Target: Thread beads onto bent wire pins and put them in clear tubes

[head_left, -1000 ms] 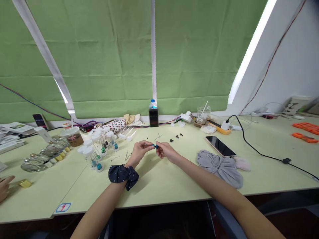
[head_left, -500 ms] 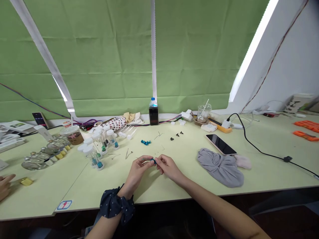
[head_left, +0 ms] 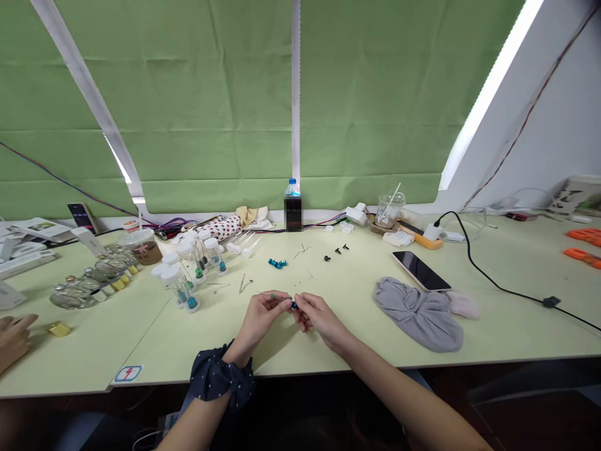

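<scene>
My left hand (head_left: 267, 318) is closed, its thumb and forefinger pinching a small shiny blue piece (head_left: 294, 305) above the near part of the table. From the other side the fingertips of my right hand (head_left: 323, 318) grip the same piece, and its lower fingers curl inward. Fingers cover most of the piece, so its exact kind is unclear. A thin strip with a green spot (head_left: 272, 295) shows at my left fingers. Beyond the hands lie several similar blue pieces (head_left: 277, 264), a few small black pieces (head_left: 338, 250) and a thin bent metal tool (head_left: 244, 284).
Several white-capped clear tubes (head_left: 191, 294) stand to the left, near glass bottles (head_left: 72, 295). Another person's hand (head_left: 14, 341) rests at the far left by a gold cap (head_left: 58, 329). A phone (head_left: 421, 270), grey cloth (head_left: 417, 313) and black cable (head_left: 498, 289) lie right.
The whole view has shifted slightly, with the table things appearing further right. Both hands stay together on the small blue piece, and a green spot now shows at my left fingers.
</scene>
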Demonstrator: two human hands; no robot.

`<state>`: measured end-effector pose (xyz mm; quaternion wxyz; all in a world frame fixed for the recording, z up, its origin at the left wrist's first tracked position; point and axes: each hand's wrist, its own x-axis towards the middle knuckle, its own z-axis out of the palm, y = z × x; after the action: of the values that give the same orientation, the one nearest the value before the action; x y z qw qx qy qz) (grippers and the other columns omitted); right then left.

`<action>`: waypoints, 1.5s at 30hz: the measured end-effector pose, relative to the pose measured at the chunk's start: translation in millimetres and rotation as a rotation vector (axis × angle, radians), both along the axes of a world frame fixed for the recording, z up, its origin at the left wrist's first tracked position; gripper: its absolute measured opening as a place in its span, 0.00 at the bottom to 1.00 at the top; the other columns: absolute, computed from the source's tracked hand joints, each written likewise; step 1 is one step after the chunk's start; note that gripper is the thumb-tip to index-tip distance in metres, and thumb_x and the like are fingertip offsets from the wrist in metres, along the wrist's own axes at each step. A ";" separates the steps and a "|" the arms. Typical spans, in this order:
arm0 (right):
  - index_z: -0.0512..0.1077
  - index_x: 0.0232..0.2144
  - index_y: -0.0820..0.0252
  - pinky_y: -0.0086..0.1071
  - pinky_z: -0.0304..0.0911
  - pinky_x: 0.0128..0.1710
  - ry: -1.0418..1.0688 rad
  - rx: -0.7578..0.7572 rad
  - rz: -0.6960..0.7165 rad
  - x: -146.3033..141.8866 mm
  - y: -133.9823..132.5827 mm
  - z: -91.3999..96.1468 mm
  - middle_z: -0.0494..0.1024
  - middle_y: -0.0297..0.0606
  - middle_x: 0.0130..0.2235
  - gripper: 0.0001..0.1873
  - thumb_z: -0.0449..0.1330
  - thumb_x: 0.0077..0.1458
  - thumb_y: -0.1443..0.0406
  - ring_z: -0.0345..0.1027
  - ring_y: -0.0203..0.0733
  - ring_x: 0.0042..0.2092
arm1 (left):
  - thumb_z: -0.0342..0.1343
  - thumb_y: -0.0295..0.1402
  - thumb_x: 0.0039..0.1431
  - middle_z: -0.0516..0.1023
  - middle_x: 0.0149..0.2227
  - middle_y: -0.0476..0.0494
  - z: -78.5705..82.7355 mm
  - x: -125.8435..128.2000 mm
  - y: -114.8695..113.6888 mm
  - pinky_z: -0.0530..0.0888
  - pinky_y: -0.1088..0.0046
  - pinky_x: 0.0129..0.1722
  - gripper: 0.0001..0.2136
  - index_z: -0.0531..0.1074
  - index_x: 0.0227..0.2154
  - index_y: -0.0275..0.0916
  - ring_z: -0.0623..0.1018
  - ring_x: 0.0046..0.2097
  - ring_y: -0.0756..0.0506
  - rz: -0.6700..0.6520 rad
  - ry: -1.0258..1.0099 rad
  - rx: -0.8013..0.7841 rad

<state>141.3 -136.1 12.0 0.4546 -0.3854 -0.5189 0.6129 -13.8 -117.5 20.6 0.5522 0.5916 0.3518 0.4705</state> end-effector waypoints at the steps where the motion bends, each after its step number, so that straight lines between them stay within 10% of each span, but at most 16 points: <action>1: 0.64 0.26 0.62 0.24 0.50 0.17 0.011 -0.019 0.005 0.1 0.1 0.0 0.66 0.30 0.22 0.22 0.53 0.52 0.48 0.56 0.27 0.18 | 0.61 0.34 0.48 0.78 0.27 0.44 0.1 0.0 -0.1 0.72 0.70 0.36 0.09 0.74 0.31 0.34 0.76 0.31 0.47 0.000 0.007 0.002; 29: 0.72 0.34 0.62 0.25 0.60 0.21 -0.274 0.147 0.081 5.7 -2.1 0.6 0.74 0.37 0.31 0.14 0.59 0.49 0.58 0.63 0.32 0.25 | 0.53 0.42 0.54 0.75 0.27 0.45 -4.1 -0.5 -1.4 0.69 0.73 0.26 0.12 0.64 0.25 0.37 0.74 0.26 0.48 0.034 0.351 0.134; 37: 0.67 0.45 0.56 0.29 0.60 0.26 -0.356 0.328 -0.332 9.4 -1.1 6.1 0.71 0.40 0.42 0.21 0.60 0.45 0.62 0.63 0.34 0.28 | 0.53 0.44 0.52 0.69 0.18 0.51 -7.3 3.6 -4.7 0.64 0.75 0.21 0.13 0.60 0.24 0.40 0.73 0.21 0.47 0.156 0.487 0.160; 45: 0.77 0.33 0.53 0.35 0.60 0.38 -0.372 0.494 -0.291 13.2 -3.6 14.7 0.77 0.39 0.33 0.12 0.55 0.55 0.58 0.66 0.43 0.39 | 0.55 0.40 0.50 0.64 0.17 0.54 -8.9 0.4 -4.4 0.57 0.76 0.21 0.10 0.64 0.23 0.40 0.63 0.20 0.51 0.213 0.613 0.341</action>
<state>154.4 -139.7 26.7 0.5144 -0.4388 -0.6654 0.3163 -13.4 -121.9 11.7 0.2626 0.7487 0.4771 0.3780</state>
